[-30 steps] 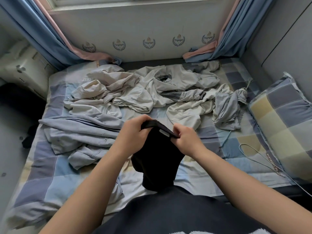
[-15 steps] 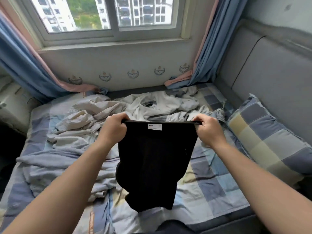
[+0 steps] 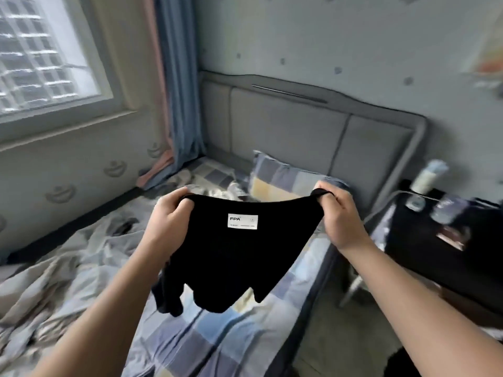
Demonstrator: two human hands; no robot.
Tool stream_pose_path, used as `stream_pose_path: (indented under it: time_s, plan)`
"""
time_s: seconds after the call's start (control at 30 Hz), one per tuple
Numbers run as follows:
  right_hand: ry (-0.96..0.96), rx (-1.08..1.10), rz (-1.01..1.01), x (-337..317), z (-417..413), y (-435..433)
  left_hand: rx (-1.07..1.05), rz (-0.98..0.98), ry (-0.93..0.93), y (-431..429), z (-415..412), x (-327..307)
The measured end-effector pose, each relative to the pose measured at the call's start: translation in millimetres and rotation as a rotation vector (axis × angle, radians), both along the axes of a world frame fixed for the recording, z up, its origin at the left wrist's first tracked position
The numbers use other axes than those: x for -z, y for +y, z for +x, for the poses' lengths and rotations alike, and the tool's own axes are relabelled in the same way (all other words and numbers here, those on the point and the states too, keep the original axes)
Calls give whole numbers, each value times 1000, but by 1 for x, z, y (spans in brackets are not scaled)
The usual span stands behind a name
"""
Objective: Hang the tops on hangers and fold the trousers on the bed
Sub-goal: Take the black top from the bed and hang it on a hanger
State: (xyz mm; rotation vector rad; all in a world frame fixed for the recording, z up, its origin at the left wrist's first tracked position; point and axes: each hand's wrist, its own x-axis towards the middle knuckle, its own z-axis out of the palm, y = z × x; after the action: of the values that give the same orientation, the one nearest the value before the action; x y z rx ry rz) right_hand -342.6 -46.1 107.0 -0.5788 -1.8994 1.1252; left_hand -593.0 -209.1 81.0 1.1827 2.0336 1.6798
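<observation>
Head view: shows a black garment (image 3: 231, 257) held up in the air over the near side of the bed (image 3: 217, 346), clear of the checked sheet, with a white label (image 3: 242, 221) facing the camera just under the stretched top edge. Grips that edge at its left end with the left hand (image 3: 168, 216), fingers curled round the cloth and thumb on the near side; pinches the right end with the right hand (image 3: 337, 216), fingers hooked into the rolled edge. Lets the lower part hang loose in soft folds, so cannot settle from here whether top or trousers. Looks light, limp and stretchy, neither slippery nor fragile; sags between the grips, so best taken at the two ends of the opening, then at shoulders or waistband once spread. Probably calls next for spreading flat on the sheet below or for a hanger, with none in sight. Also takes in a heap of pale clothes (image 3: 54, 281) at the left, a checked pillow (image 3: 280, 175) against the grey headboard (image 3: 285, 131) and a dark bedside table (image 3: 435, 257)
</observation>
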Motion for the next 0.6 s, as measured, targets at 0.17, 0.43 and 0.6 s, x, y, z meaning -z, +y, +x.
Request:
stream_pose_path:
  time_s: [0.17,0.43,0.6]
  plan:
    - [38,281,-41,-12,100,-36,268,46,-122,36,82,-9]
    - [44,780,-54,-36,270,-94,752,-37,-184,98,256,-30]
    - [72,1107,-36,-52,388,-127,1087,-56,-179,121,400,-36]
